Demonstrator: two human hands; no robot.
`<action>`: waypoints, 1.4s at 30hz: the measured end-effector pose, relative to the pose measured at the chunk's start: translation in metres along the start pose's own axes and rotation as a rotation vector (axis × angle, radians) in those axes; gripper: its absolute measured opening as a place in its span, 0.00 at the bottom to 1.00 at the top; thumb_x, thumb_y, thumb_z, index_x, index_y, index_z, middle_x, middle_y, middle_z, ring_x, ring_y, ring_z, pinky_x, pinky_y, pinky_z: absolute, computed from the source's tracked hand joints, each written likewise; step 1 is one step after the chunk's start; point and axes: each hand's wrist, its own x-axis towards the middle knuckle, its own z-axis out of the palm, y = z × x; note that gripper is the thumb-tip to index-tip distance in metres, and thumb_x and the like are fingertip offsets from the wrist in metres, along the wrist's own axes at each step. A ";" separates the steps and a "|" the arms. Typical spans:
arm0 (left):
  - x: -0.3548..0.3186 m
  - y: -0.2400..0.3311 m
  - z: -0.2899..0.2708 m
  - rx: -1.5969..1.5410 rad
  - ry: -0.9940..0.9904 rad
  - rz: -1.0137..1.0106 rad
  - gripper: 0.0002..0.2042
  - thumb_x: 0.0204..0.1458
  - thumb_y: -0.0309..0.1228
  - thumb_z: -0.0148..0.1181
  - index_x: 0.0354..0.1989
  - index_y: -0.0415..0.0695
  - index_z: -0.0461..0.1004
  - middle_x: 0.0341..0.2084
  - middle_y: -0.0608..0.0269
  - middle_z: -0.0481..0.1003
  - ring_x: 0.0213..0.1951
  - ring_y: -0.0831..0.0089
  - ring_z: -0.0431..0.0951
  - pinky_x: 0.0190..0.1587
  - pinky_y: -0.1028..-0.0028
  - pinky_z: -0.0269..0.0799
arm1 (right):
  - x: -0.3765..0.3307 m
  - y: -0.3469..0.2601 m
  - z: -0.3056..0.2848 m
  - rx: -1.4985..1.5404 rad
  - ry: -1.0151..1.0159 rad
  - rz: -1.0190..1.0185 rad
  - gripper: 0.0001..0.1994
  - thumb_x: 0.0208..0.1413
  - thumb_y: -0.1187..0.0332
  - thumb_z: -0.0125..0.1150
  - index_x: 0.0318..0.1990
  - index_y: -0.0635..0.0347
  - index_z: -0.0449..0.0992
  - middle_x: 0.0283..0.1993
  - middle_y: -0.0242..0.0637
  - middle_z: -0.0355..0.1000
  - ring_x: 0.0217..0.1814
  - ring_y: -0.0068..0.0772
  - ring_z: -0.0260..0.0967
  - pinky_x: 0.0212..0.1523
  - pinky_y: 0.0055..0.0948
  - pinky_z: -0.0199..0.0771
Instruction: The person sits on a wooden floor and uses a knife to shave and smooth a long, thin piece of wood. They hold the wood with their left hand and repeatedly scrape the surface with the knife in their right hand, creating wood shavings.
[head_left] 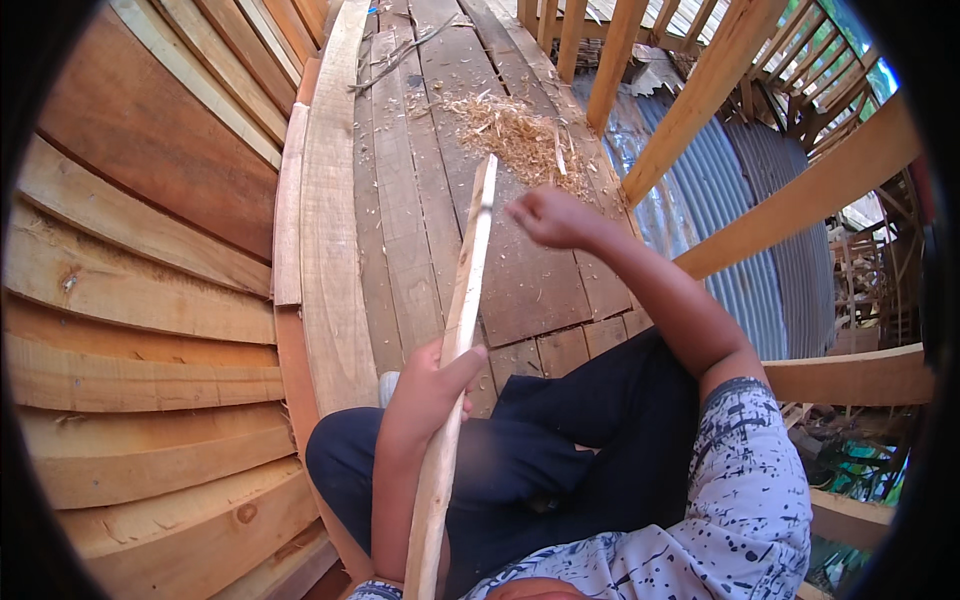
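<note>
My left hand (430,385) is wrapped round a long, narrow wooden strip (465,290), thumb lying along its upper face. The strip slants from below my chest up and away over the plank floor. Close to its far end a short dark mark crosses the wood. Just right of that end is my right hand (548,217), slightly blurred, its fingers curled together and apart from the strip. Whatever those fingers may hold is hidden.
Curled wood shavings (520,135) lie heaped on the plank floor (410,230) ahead. A wall of stacked boards (150,270) rises at my left. Wooden railing posts (690,110) stand at my right, with corrugated metal sheets (715,190) beyond them. A thin twig (405,52) lies farther off.
</note>
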 end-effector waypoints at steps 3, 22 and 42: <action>-0.004 0.000 -0.001 0.013 -0.003 0.019 0.16 0.58 0.42 0.62 0.39 0.39 0.72 0.18 0.69 0.67 0.16 0.82 0.69 0.18 0.79 0.68 | 0.001 0.007 0.001 -0.130 0.085 -0.186 0.26 0.68 0.50 0.45 0.29 0.63 0.79 0.26 0.51 0.75 0.29 0.53 0.74 0.38 0.51 0.73; -0.005 0.002 0.012 0.119 0.007 0.041 0.16 0.59 0.41 0.61 0.39 0.38 0.72 0.20 0.66 0.69 0.17 0.80 0.70 0.21 0.76 0.69 | -0.001 -0.008 -0.021 -0.191 0.127 0.061 0.25 0.65 0.47 0.50 0.29 0.59 0.82 0.28 0.50 0.77 0.33 0.56 0.77 0.38 0.50 0.76; -0.016 -0.001 0.005 0.110 -0.013 0.059 0.19 0.59 0.43 0.61 0.42 0.37 0.72 0.21 0.67 0.69 0.17 0.80 0.70 0.20 0.77 0.69 | 0.009 0.021 -0.021 -0.077 0.364 0.077 0.24 0.65 0.51 0.50 0.26 0.60 0.78 0.24 0.49 0.74 0.29 0.54 0.75 0.33 0.51 0.72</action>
